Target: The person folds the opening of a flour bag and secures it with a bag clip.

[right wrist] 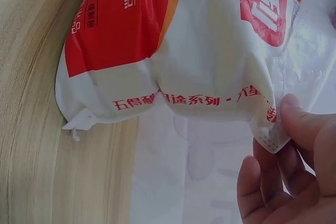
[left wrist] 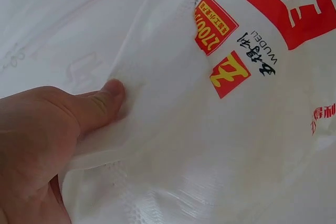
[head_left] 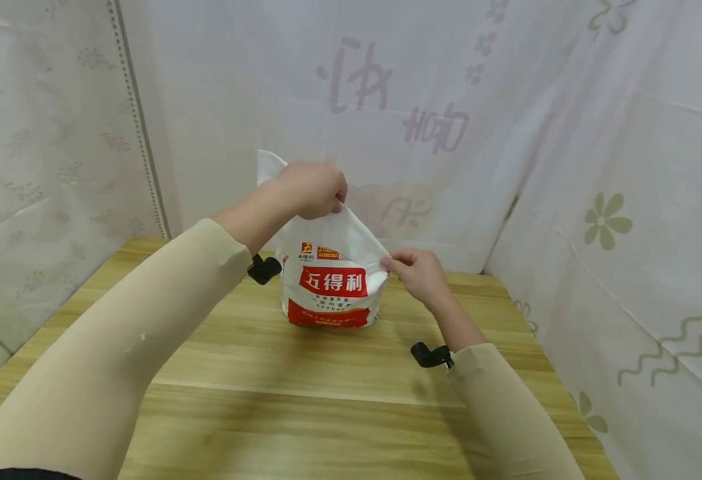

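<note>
Makeshift home corner: wooden table [head_left: 327,373] enclosed by floral sheets [head_left: 615,200].

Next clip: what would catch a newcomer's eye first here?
The white bag with red labels stands upright at the middle of the wooden table. The left hand pinches its top edge and holds it up, while the right hand pinches the bag's right corner. Pale patterned cloth hangs behind and to the right.

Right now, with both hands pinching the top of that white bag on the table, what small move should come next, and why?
Probably draw the hands slightly apart to spread the mouth. The left hand pinches the raised top edge of the bag, the right hand pinches its side corner, and the bag stands on the table.
</note>
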